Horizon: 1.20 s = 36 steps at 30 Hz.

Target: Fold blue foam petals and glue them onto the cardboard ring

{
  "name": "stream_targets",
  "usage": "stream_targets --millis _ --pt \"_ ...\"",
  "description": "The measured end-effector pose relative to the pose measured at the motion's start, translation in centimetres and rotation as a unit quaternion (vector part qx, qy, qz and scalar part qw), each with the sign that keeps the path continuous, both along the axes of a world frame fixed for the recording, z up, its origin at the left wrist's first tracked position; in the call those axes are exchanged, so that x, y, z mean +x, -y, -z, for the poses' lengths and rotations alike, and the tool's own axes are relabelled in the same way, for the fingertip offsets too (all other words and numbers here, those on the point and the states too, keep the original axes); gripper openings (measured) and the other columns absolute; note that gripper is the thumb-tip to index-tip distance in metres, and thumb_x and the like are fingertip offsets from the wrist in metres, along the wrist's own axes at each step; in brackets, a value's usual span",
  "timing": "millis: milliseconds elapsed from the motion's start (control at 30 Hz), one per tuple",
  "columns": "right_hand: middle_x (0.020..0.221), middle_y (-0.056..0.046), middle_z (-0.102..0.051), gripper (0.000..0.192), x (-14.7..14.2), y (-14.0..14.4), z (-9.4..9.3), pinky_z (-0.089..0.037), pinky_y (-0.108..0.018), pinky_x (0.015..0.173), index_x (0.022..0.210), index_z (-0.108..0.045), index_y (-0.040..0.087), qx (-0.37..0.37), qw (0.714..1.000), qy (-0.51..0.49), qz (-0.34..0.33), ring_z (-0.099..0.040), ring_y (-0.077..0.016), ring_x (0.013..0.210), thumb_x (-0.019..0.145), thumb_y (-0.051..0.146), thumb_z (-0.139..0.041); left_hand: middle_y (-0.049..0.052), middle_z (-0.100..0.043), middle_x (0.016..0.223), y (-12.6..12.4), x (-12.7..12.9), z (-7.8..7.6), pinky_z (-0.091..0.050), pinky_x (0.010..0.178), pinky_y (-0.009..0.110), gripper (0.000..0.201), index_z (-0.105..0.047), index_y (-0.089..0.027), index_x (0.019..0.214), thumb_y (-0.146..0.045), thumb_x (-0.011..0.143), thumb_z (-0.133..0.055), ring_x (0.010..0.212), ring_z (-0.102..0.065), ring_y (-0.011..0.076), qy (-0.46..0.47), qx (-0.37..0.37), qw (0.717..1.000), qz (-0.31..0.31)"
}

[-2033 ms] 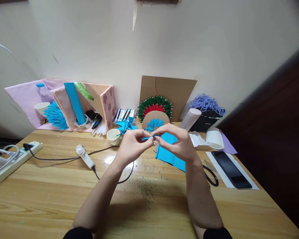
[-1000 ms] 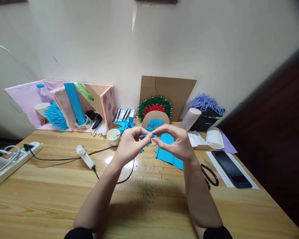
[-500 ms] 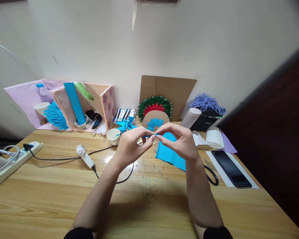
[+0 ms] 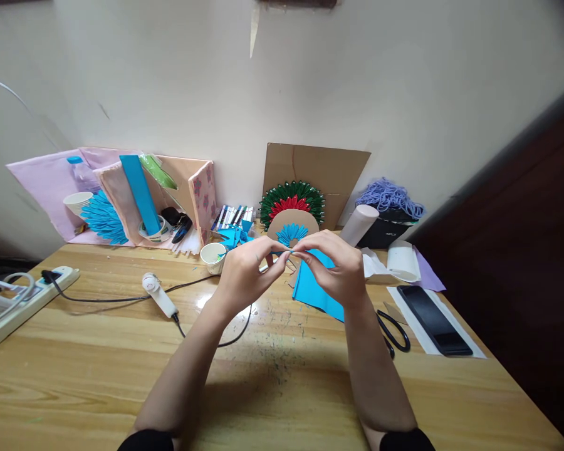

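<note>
My left hand [image 4: 248, 270] and my right hand [image 4: 333, 266] meet fingertip to fingertip above the table. Both are closed in a pinch on a small piece of blue paper [image 4: 280, 252], mostly hidden by the fingers. Just behind them a round cardboard disc [image 4: 305, 218] carries a ring of blue paper petals [image 4: 291, 234]. Under and beside my right hand lies a blue paper sheet [image 4: 317, 291]. Black-handled scissors [image 4: 398, 332] rest by my right forearm, their blades hidden.
A glue gun [image 4: 160, 294] with its cable lies left of my arms, near a paper cup [image 4: 213, 255]. A power strip [image 4: 51, 288] is at far left, a phone [image 4: 433, 319] at right. Behind stand a pink fabric organizer [image 4: 202, 194] and a cardboard sheet [image 4: 319, 164].
My right hand and forearm have shifted slightly left, baring more of the scissor handles. Both hands keep pinching the blue paper piece.
</note>
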State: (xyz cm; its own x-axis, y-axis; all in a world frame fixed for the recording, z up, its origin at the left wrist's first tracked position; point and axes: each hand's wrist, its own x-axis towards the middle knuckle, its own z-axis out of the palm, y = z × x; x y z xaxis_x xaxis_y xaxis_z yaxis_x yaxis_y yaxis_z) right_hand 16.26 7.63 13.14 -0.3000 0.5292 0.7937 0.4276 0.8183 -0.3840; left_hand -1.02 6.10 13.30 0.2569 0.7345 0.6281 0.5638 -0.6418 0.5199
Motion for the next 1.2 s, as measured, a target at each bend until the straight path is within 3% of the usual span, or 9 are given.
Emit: stream_targets --millis 133,367,600,733,900,1033,1200 --pt "0.074 -0.003 -0.064 0.011 -0.3 0.2 0.0 -0.048 -0.033 0.067 0.082 -0.059 0.022 0.026 1.000 0.001 0.009 -0.058 -0.0177 0.072 0.081 0.012 -0.056 0.001 -0.061 0.070 0.1 0.4 0.1 -0.037 0.051 0.021 0.017 -0.062 -0.017 0.080 -0.033 0.082 -0.056 0.054 -0.047 0.0081 0.111 -0.064 0.991 0.019" --pt "0.074 -0.004 -0.063 0.014 -0.5 0.3 0.2 -0.047 -0.036 0.067 0.084 -0.059 0.023 0.067 0.997 -0.006 0.042 -0.057 -0.0203 0.072 0.080 0.011 -0.053 0.002 -0.063 0.066 -0.3 0.3 0.3 -0.039 0.047 0.019 0.025 -0.063 -0.015 0.077 -0.040 0.075 -0.063 0.055 -0.053 0.0094 0.270 -0.222 0.935 0.058" --pt "0.077 -0.004 -0.066 0.016 -0.8 0.3 0.0 -0.049 -0.037 0.068 0.085 -0.061 0.024 0.076 0.996 -0.006 0.046 -0.059 -0.0202 0.074 0.079 0.010 -0.057 0.003 -0.066 0.069 -0.6 0.0 0.2 -0.046 0.055 0.020 0.024 -0.063 -0.015 0.074 -0.039 0.075 -0.064 0.061 -0.059 0.0103 0.298 -0.236 0.924 0.052" --pt "0.082 -0.004 -0.067 0.012 -0.8 0.5 -0.2 -0.049 -0.036 0.072 0.089 -0.061 0.023 0.021 0.999 0.018 0.035 -0.060 -0.0196 0.079 0.080 0.014 -0.059 0.003 -0.064 0.070 -0.9 -0.2 0.4 -0.046 0.056 0.020 0.022 -0.063 -0.014 0.073 -0.036 0.074 -0.064 0.063 -0.058 0.0108 0.297 -0.211 0.931 0.036" --pt "0.096 -0.005 -0.065 0.022 -0.7 0.7 -0.5 -0.051 -0.035 0.077 0.100 -0.061 0.023 -0.131 0.991 -0.033 0.017 -0.061 -0.0181 0.084 0.079 0.028 -0.063 0.002 -0.062 0.070 -0.8 -0.5 0.3 -0.044 0.055 0.020 0.022 -0.062 -0.015 0.075 -0.036 0.076 -0.063 0.062 -0.055 0.0101 0.268 -0.206 0.941 0.027" --pt "0.087 -0.004 -0.066 0.014 -0.8 0.4 -0.3 -0.052 -0.032 0.074 0.088 -0.065 0.020 -0.232 0.971 -0.052 -0.026 -0.062 -0.0166 0.080 0.081 0.030 -0.060 0.002 -0.061 0.069 -0.7 -0.4 0.2 -0.042 0.053 0.019 0.022 -0.062 -0.015 0.076 -0.036 0.077 -0.061 0.062 -0.054 0.0095 0.233 -0.216 0.947 0.043" --pt "0.075 -0.002 -0.065 0.015 -1.4 -0.1 0.3 -0.051 -0.028 0.068 0.077 -0.065 0.018 -0.300 0.944 -0.131 -0.045 -0.062 -0.0145 0.072 0.078 0.033 -0.062 0.003 -0.063 0.071 -0.7 -0.3 0.2 -0.042 0.053 0.019 0.022 -0.063 -0.015 0.077 -0.036 0.077 -0.061 0.062 -0.055 0.0094 0.229 -0.213 0.949 0.045"
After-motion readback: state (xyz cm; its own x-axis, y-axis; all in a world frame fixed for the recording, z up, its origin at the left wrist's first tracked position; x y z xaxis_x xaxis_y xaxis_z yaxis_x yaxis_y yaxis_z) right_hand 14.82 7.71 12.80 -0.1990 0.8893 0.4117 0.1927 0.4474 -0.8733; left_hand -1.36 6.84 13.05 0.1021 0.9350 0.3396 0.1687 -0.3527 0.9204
